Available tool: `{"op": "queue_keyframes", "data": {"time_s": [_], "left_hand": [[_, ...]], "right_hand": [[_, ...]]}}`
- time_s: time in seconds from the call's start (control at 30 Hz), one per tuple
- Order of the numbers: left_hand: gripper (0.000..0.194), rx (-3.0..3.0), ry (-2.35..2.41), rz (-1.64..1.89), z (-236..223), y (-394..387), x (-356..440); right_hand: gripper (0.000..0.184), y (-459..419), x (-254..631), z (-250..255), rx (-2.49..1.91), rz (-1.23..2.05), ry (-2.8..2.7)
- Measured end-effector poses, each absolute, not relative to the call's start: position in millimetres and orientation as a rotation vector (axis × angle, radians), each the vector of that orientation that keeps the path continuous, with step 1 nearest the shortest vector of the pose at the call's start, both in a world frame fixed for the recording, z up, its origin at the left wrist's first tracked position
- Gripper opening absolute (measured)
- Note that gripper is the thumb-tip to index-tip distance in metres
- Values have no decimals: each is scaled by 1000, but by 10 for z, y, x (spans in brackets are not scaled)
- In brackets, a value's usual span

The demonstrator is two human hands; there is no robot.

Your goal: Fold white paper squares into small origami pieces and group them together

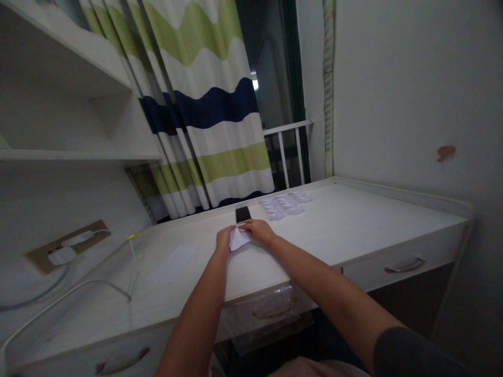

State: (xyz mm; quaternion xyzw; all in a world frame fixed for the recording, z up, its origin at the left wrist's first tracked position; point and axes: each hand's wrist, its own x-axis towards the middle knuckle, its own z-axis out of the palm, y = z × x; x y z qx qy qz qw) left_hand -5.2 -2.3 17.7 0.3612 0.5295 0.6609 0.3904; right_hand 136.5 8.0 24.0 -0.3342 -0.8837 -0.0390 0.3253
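A small white sheet of paper [239,240], partly folded, is held between both hands above the white desk. My left hand [224,238] grips its left edge, and my right hand [257,229] has its fingers closed on the upper right part. Just beyond them lies a black phone [242,214], its near end close to my fingertips. To the right of the phone sit several folded white paper pieces [283,204] in rows. Flat white paper [175,262] rests on the desk to the left of my hands.
The white desk [334,225] has drawers with metal handles along its front. White cables [90,283] run over its left side from a wall socket [68,246]. A shelf [78,156] overhangs the left, and a striped curtain [220,120] hangs behind.
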Motion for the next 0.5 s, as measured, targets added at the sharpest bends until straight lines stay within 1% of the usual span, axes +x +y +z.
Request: {"op": "queue_keyframes", "data": {"time_s": [0.33,0.43,0.5], "left_hand": [[22,952,1431,1704,198,-54,-49],[23,993,1420,1725,173,-31,-71],[24,1006,1400,1742,153,-11,-87]], "right_hand": [[29,78,1343,229,-794,-209,-2410],[29,68,1340,208,-748,-157,-2400],[30,60,1337,200,-741,-59,-2357]]}}
